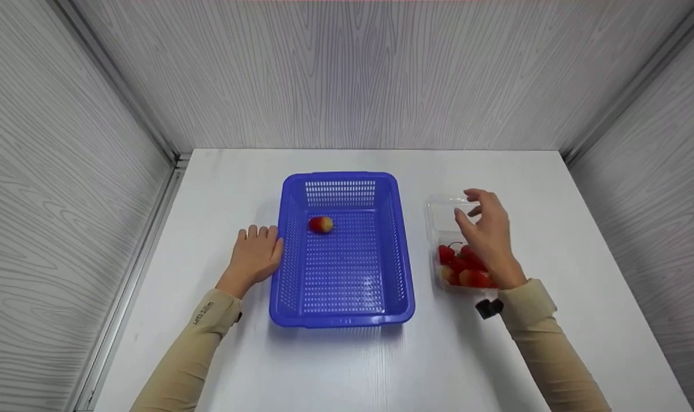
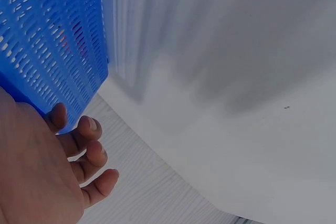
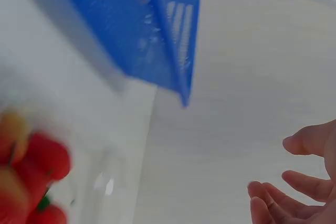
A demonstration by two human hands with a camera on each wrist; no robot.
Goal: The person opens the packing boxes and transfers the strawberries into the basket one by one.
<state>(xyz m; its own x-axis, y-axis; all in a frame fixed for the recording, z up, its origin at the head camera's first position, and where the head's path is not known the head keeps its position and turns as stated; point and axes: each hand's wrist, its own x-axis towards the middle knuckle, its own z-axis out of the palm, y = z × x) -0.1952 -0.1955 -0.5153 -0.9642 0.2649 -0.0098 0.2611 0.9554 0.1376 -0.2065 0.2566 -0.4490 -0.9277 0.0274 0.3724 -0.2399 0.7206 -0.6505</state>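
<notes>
A blue perforated basket (image 1: 347,320) stands on the white table, with one red and yellow fruit (image 1: 321,225) lying inside toward its upper left. My left hand (image 1: 253,257) touches the basket's left rim; in the left wrist view its fingers (image 2: 90,131) are loosely bent beside the basket wall (image 2: 58,40). My right hand (image 1: 488,232) hangs with fingers apart and nothing in them, over a clear plastic box (image 1: 443,220) with its lid open. Red and yellow fruits (image 1: 475,278) fill the box's near half, partly hidden by the hand. In the right wrist view, these fruits (image 3: 31,171) are at lower left.
The white table (image 1: 347,372) extends around the basket and box. Grey wood-grain panels (image 1: 347,74) rise behind the table and at both sides, with a metal strip (image 1: 129,286) along the left edge. A small black object (image 1: 489,308) is at the right wrist.
</notes>
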